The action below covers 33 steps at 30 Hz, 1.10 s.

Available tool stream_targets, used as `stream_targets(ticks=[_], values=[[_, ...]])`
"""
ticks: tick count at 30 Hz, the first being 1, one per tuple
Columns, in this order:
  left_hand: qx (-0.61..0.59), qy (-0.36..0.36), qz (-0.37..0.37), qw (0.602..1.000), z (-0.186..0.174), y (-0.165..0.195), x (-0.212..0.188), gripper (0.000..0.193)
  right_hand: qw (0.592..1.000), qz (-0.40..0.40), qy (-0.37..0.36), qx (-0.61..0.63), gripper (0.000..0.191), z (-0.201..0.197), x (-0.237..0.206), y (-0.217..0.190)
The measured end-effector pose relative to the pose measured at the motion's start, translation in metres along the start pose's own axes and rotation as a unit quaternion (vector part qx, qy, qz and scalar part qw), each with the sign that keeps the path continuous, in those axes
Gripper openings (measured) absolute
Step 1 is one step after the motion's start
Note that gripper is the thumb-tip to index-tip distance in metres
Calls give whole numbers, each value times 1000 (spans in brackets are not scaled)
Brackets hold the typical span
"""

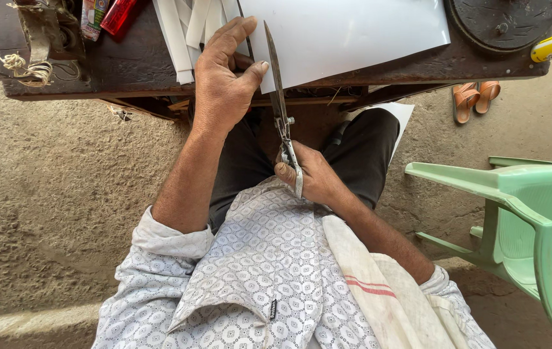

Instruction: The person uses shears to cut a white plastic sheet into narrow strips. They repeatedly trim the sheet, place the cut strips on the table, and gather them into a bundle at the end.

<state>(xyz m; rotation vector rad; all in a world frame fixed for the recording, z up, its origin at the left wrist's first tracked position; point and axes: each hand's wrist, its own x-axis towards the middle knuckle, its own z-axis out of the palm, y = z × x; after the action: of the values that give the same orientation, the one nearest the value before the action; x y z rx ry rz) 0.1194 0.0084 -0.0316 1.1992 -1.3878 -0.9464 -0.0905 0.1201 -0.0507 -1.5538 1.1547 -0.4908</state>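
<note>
At the frame's upper centre, the right hand grips scissors cutting a white sheet; the left hand pinches the strip, which should stay taut against the bench.

The scissors in my right hand are long, dull metal shears, their blades nearly closed and pointing away from me, biting into the near edge of the white sheet. That sheet is smooth, stiff-looking and flat, lying on the dark wooden table with its near corner overhanging the table's edge, and my left hand pinches it just left of the blades.
</note>
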Motion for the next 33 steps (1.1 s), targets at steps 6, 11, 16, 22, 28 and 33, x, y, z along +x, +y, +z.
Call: stream_targets(ticks=[6, 11, 16, 22, 28, 33], values=[[-22, -7, -20, 1000, 1, 1, -1, 54, 1000, 1, 10, -13, 80, 3, 3, 5], [-33, -6, -46, 998, 1, 1, -1, 55, 999, 3, 31, -10, 76, 5, -1, 2], [-5, -6, -22, 1000, 1, 0, 0, 56, 999, 5, 40, -4, 64, 7, -5, -2], [-39, -14, -48, 998, 0, 3, 2, 55, 998, 33, 43, 35, 55, 10, -6, -11], [-24, -22, -49, 998, -2, 10, 2, 57, 996, 17, 65, 52, 61, -3, 8, -23], [-18, -16, -50, 998, -1, 15, 3, 58, 996, 45, 58, 40, 66, -11, 28, -30]])
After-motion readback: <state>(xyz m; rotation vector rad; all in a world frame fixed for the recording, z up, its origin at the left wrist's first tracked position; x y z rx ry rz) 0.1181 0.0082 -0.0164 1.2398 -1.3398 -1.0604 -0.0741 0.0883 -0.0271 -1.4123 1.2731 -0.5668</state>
